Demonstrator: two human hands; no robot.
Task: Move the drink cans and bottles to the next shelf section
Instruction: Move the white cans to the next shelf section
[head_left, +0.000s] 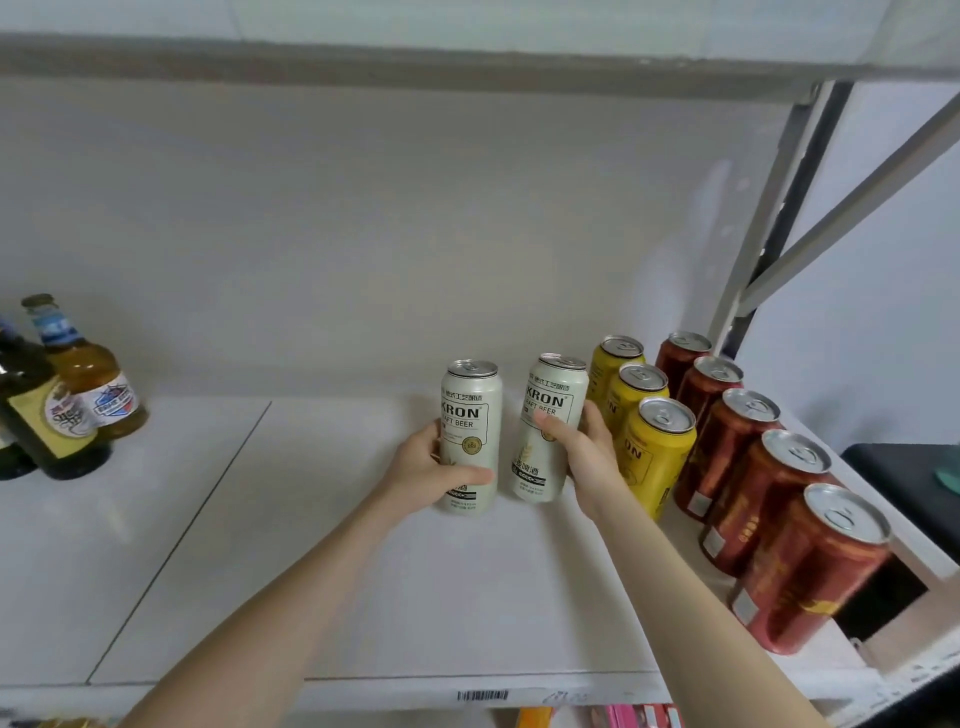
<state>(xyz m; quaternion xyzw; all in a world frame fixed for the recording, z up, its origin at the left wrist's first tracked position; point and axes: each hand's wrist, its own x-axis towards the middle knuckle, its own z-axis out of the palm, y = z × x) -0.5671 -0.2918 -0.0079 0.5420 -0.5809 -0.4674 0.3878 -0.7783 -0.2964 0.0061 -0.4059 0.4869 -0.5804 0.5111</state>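
Observation:
Two tall white beer cans stand near the middle of the white shelf (363, 597). My left hand (426, 467) grips the left white can (470, 415). My right hand (584, 457) is wrapped around the right white can (553, 410), which tilts slightly right. Just right of it runs a row of three yellow cans (657, 457). Beyond those is a row of several red cans (810, 566) reaching the shelf's front right corner. At the far left stand glass bottles: an amber one (85, 374) and a dark green one (31, 415).
A seam (176, 540) divides the shelf boards left of my arms. The shelf above (467, 62) overhangs. Grey metal uprights and a brace (779, 234) close the right end. A barcode label (482, 695) sits on the front edge. Coloured packages (634, 717) show on the shelf below.

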